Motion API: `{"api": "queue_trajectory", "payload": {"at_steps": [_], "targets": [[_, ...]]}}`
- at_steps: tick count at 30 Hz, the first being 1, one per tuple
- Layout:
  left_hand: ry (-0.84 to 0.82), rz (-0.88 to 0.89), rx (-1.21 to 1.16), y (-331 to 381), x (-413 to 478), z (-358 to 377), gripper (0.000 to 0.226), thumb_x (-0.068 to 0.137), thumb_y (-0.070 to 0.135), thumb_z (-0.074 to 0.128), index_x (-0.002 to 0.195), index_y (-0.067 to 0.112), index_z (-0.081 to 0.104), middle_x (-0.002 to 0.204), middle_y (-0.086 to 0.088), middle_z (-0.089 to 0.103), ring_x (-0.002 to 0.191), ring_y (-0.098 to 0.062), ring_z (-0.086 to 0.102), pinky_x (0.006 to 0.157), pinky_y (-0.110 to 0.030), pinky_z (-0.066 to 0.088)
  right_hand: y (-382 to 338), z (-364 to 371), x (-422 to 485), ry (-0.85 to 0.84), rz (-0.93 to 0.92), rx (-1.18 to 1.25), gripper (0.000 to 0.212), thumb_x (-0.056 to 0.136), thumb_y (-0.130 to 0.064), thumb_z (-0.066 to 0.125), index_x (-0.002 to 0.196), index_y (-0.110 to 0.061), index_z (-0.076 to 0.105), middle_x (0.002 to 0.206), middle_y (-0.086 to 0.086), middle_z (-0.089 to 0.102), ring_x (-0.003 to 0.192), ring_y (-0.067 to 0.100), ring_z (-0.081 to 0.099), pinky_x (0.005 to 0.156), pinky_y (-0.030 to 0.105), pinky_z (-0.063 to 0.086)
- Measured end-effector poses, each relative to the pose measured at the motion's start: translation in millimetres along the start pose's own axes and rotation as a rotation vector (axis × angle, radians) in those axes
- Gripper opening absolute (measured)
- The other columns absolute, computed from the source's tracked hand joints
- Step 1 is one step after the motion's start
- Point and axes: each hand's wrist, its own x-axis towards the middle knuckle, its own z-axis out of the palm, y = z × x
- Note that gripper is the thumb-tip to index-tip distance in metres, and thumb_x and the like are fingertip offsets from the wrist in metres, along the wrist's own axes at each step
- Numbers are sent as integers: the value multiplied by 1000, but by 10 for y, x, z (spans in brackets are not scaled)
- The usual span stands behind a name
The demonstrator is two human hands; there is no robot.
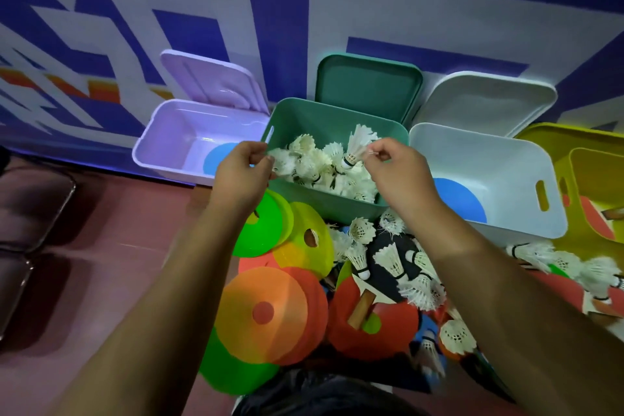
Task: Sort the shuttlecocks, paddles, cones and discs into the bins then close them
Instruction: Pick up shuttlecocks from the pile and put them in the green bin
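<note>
Both hands work over the green bin (304, 199), which stands open between a lilac bin (158, 149) and a white bin (526, 179), each lid leaning back against the wall. The left hand (243, 170) has its fingers curled and pinches a ragged shuttlecock (282, 159) just inside the green bin's left rim. The right hand (395, 172) pinches the feather edge of a second shuttlecock (358, 145), which hangs cork-down over the pile of shuttlecocks (324, 172) in that bin.

A blue disc (219, 159) lies in the lilac bin and another blue disc (462, 201) in the white one. A yellow bin (574, 243) at the far right holds a red paddle.

On the floor (135, 246) before the bins lie overlapping flat cones: a green cone (263, 233), a yellow cone (304, 246) and an orange cone (263, 311). Beside them a red paddle with a wooden handle (381, 334) and loose shuttlecocks (391, 260) lie heaped together.
</note>
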Motion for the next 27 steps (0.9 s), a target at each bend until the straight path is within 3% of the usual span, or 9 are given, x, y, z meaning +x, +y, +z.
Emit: {"api": "queue_trajectory", "payload": {"at_steps": [2, 5, 7, 11, 17, 20, 23, 25, 27], "targets": [[-11, -40, 1, -60, -76, -41, 22, 89, 31, 64, 110, 27, 69, 93, 3, 76, 80, -18, 77, 72, -59, 63, -29, 91, 34, 5, -18, -21, 14, 100, -32, 64, 105, -28, 77, 102, -10, 72, 92, 14, 66, 85, 33, 55], [-49, -86, -28, -164, -204, -77, 9, 94, 19, 66, 102, 23, 69, 94, -4, 78, 78, -20, 76, 77, -54, 63, -52, 190, 45, -75, 37, -29, 32, 99, -30, 62, 129, -34, 70, 105, -14, 69, 88, 14, 66, 84, 34, 55], [-66, -120, -26, -260, -279, -80, 10, 94, 16, 66, 102, 19, 70, 92, -5, 78, 76, -21, 75, 76, -50, 61, -32, 228, 14, -127, 63, -72, 37, 99, -32, 59, 134, -39, 65, 108, -15, 69, 86, 16, 67, 81, 35, 55], [-104, -153, 44, -403, -488, 42, 12, 100, 12, 59, 102, 17, 70, 88, 1, 78, 70, -14, 70, 70, -38, 55, 88, 245, -134, -137, 54, -66, 28, 100, -25, 57, 119, -35, 75, 114, -12, 70, 87, 10, 67, 70, 26, 46], [-340, -97, 241, -479, -858, 524, 13, 102, 14, 58, 107, 16, 70, 93, 3, 76, 79, -19, 74, 74, -37, 58, 399, 93, -443, -180, 125, 38, 24, 100, -22, 57, 103, -34, 77, 96, -15, 76, 89, 9, 72, 84, 33, 58], [-459, -8, 364, -575, -998, 891, 20, 100, 17, 62, 117, 23, 69, 107, 2, 72, 87, -20, 73, 81, -36, 58, 573, -28, -582, -182, 147, 57, 24, 100, -24, 57, 102, -37, 76, 95, -14, 76, 85, 6, 72, 77, 29, 56], [-495, 108, 538, -669, -1038, 1221, 37, 92, 16, 68, 127, 29, 69, 128, -3, 61, 110, -24, 65, 95, -30, 49, 752, -167, -725, -191, 178, 98, 22, 101, -24, 57, 102, -35, 77, 95, -13, 76, 85, 5, 71, 73, 25, 50], [-545, 156, 659, -714, -1019, 1404, 44, 85, 20, 64, 125, 36, 68, 137, -5, 54, 123, -31, 59, 107, -38, 48, 887, -270, -820, -179, 203, 128, 21, 101, -25, 59, 102, -35, 78, 94, -13, 76, 84, 5, 72, 76, 25, 53], [-594, 144, 813, -748, -966, 1546, 50, 81, 25, 57, 128, 42, 59, 139, -5, 48, 124, -40, 56, 101, -50, 53, 1025, -363, -903, -173, 223, 145, 21, 100, -26, 60, 102, -36, 78, 96, -13, 77, 86, 4, 72, 79, 27, 56]]}}
